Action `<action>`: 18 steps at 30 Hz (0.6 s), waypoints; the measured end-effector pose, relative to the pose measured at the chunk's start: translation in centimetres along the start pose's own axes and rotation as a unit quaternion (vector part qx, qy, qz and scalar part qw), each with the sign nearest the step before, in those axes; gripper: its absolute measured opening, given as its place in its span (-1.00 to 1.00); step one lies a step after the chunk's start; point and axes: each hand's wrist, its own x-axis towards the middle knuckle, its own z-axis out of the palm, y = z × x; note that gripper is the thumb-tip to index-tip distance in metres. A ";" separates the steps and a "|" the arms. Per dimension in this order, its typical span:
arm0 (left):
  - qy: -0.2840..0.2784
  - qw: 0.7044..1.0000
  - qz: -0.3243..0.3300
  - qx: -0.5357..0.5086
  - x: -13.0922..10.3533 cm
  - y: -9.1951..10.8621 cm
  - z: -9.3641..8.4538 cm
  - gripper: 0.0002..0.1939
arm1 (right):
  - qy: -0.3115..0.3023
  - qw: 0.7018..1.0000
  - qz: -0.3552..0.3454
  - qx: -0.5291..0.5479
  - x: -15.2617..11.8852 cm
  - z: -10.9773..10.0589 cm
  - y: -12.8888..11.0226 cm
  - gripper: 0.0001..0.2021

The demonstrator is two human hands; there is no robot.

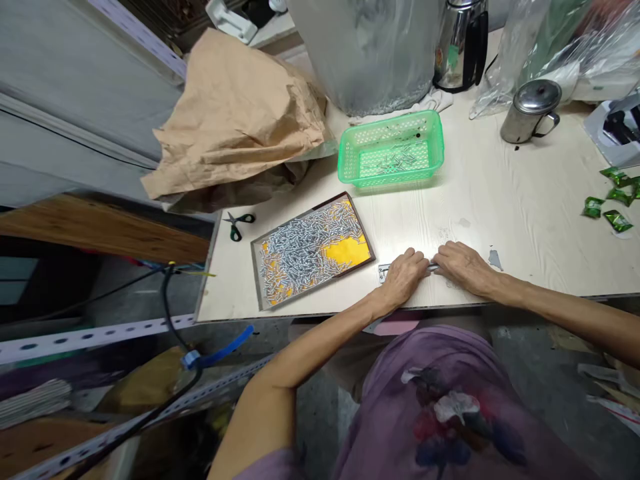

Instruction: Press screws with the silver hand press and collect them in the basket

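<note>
Left grip wraps a metal strip; right grip seemingly meets its end.

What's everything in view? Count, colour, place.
table: 1, pale, centre
metal strip: 1, silver, near edge
tray: 1, brown-yellow, left of strip
basket: 1, green, beyond strip
pins: many, silver, tray and basket
scissors: 1, dark, left of tray
crumpled paper: 1, brown, back left
plastic sack: 1, grey, back centre
kettle: 1, silver-black, back
mug: 1, silver, right
packets: 5+, green, far right
clutter: uncounted, mixed, edges
shirt: 1, purple, bottom
left grip: 1, bare, on strip
right grip: 1, bare, strip's right end
</note>
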 end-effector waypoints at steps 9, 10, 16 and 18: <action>0.164 0.986 0.023 -0.033 -3.1 2.6 5.1 -0.58 | -0.006 0.997 -0.056 0.059 2.0 -1.1 4.3 -0.67; 0.164 0.985 0.038 -0.046 -3.3 3.0 5.6 -0.58 | 0.003 0.997 -0.048 0.056 2.3 -0.9 4.5 -0.69; 0.129 0.984 0.063 -0.110 -3.4 3.8 6.5 -0.52 | 0.025 1.000 0.005 -0.002 5.4 -0.6 4.8 -0.77; 0.129 0.983 0.059 -0.120 -3.1 3.6 6.3 -0.49 | 0.030 0.999 0.015 -0.033 6.3 -0.9 3.7 -0.80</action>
